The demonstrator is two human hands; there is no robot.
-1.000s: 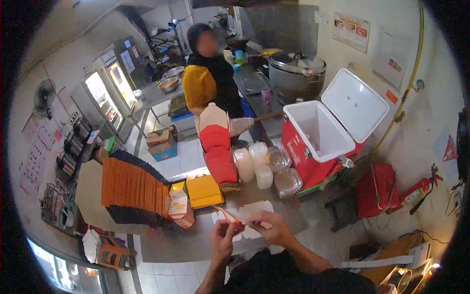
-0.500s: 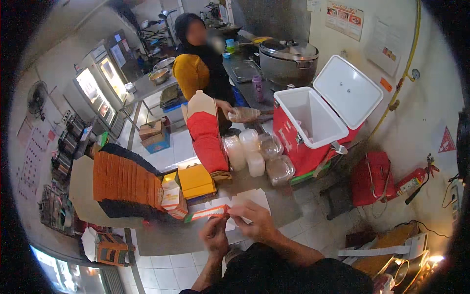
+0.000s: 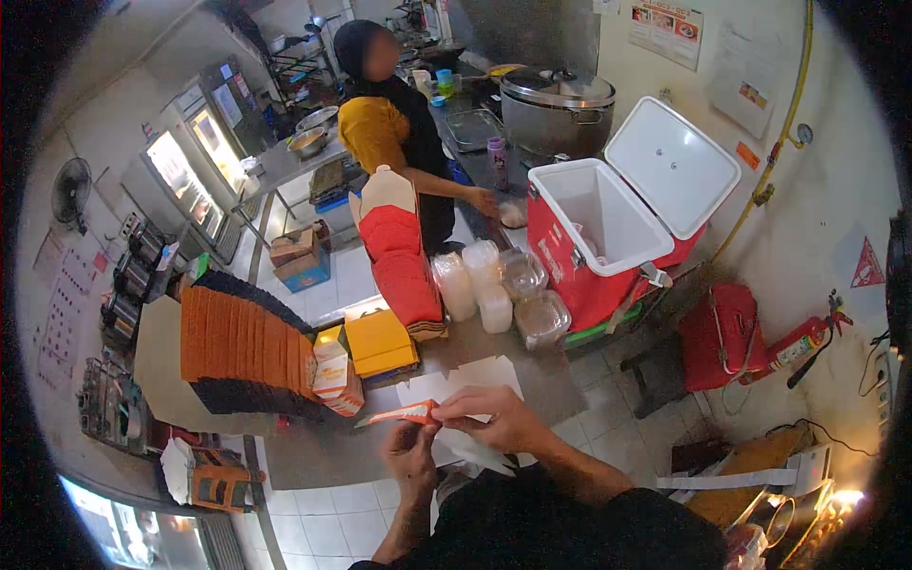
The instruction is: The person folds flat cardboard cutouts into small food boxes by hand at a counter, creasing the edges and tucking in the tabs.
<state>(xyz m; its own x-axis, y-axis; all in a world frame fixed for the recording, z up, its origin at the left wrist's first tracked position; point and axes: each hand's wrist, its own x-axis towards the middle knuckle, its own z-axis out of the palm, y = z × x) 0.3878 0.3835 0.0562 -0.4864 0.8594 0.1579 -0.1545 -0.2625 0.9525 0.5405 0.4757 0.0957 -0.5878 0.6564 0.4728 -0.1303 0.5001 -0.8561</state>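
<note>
A white cardboard food box (image 3: 472, 377), partly unfolded, is between my hands over the near side of the table. An orange printed band (image 3: 414, 414) runs along one narrow side of it. My left hand (image 3: 412, 458) pinches that band from below with thumb and fingers. From the right, my right hand (image 3: 489, 418) grips the same edge, its fingertips close to my left thumb. White panels spread behind my fingers and under my right hand, which hides part of the box.
Stacked orange-brown cartons (image 3: 242, 342), a small white-orange box (image 3: 334, 378), yellow cartons (image 3: 380, 344) and nested red cartons (image 3: 397, 261) line the table's left and middle. Clear plastic containers (image 3: 543, 323) sit beside an open red cooler (image 3: 597, 204). A co-worker (image 3: 408, 142) stands across the table.
The box has tilted in my hands, and a white panel now shows below my right hand. The co-worker's hand has moved right and let go of a wrapped packet beside the cooler.
</note>
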